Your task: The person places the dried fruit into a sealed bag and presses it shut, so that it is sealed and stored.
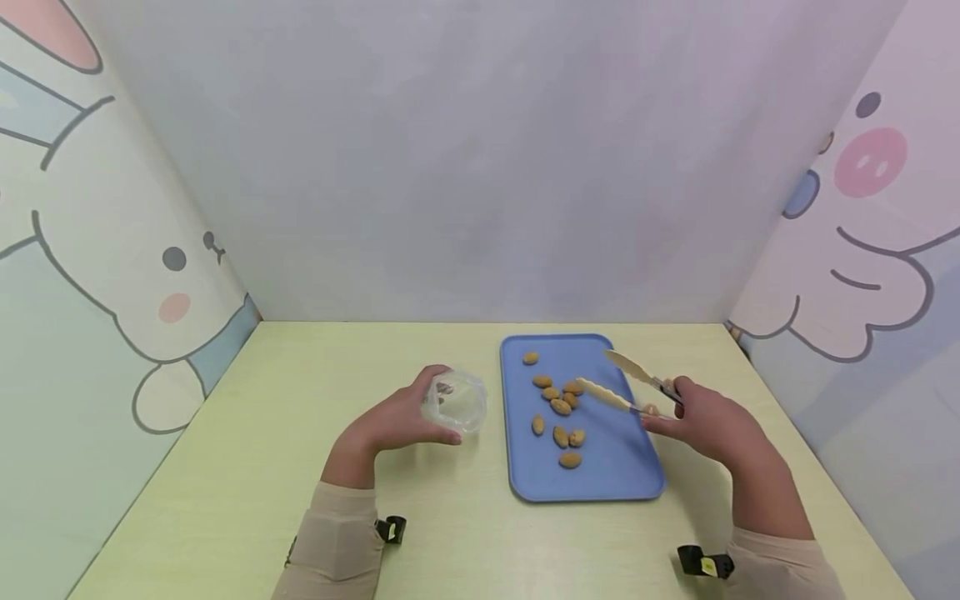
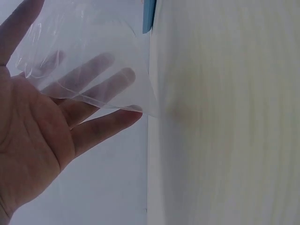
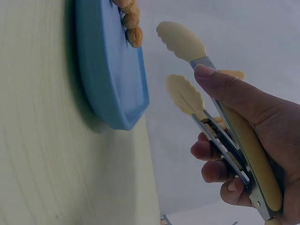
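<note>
My left hand (image 1: 408, 417) holds a clear, thin-walled plastic container (image 1: 459, 402) left of the blue tray (image 1: 622, 479). Through its wall, my fingers (image 2: 101, 86) show in the left wrist view. My right hand (image 1: 708, 421) grips a pair of tongs (image 3: 255, 164) with metal arms and scalloped cream tips. Those tips stand apart with nothing between them, over the tray's right half. One tip overlaps a brown nut (image 1: 573, 387) in the head view. Several more nuts (image 1: 561, 407) lie scattered on the tray, mostly toward its left and middle.
A pale wood-grain table (image 1: 247, 467) bears the tray. A plain grey-white wall (image 1: 480, 167) rises behind it, and cartoon-printed panels (image 1: 97, 275) flank the table on both sides. A black wrist strap piece (image 1: 705, 563) sits by the right sleeve.
</note>
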The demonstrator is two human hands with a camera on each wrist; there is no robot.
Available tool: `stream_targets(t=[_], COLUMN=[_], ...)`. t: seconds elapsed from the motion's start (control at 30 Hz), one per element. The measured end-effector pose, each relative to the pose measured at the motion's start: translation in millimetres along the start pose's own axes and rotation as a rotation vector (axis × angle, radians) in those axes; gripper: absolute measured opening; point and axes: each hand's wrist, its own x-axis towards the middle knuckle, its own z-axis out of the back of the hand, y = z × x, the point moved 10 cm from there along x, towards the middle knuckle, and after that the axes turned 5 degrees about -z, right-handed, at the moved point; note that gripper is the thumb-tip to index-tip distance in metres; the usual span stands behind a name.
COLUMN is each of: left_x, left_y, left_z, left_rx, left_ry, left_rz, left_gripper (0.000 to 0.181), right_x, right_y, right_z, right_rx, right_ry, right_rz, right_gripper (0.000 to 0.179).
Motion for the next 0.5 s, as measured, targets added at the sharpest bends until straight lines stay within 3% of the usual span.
stream_targets(t=[0.5], left_x=[0.1], left_y=[-0.6], left_z=[-0.1], left_rx=[0.020], left_ry=[0.011], left_rz=[0.001], left_gripper=[0.096], right_x=[4.1], right_y=[8], right_z=[-14], right_rx=[-0.030], right_ry=[0.044], right_rz=[0.035], right_gripper=[0.062])
